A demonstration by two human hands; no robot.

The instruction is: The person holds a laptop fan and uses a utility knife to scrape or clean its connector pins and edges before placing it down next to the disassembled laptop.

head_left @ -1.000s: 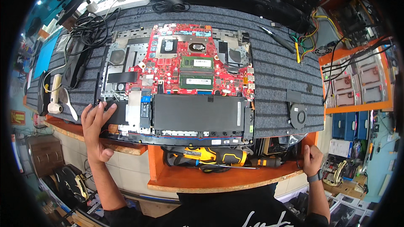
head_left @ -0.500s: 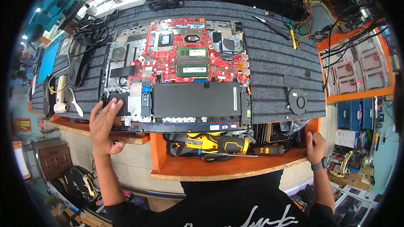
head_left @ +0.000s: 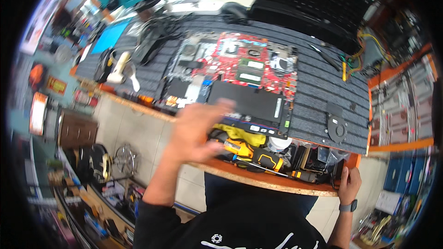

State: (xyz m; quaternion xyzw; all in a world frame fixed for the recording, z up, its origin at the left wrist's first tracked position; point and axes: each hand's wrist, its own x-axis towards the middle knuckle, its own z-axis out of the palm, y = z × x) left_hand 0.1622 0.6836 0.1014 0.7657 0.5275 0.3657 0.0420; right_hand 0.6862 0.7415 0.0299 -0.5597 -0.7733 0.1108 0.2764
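An opened laptop [head_left: 240,83] lies on the grey ribbed mat, showing a red circuit board [head_left: 249,60] and a long black battery [head_left: 251,103]. My left hand [head_left: 196,131] is lifted off it, blurred, fingers spread, hovering over the front edge of the bench near a yellow and black power screwdriver [head_left: 244,150]. It holds nothing. My right hand [head_left: 349,185] grips the orange edge of the shelf [head_left: 277,182] at the lower right. A loose black fan [head_left: 337,127] lies on the mat to the right of the laptop.
The orange shelf under the bench holds tools and small parts. A white handled tool [head_left: 119,67] and black cables [head_left: 157,34] lie at the left of the mat [head_left: 323,83]. Tweezers and a yellow-handled tool [head_left: 344,69] sit at the right. A keyboard [head_left: 314,0] stands behind.
My left hand has lifted off the laptop's left front corner and swung right toward the shelf. The view has tilted and shifted left. My right hand stays on the shelf edge.
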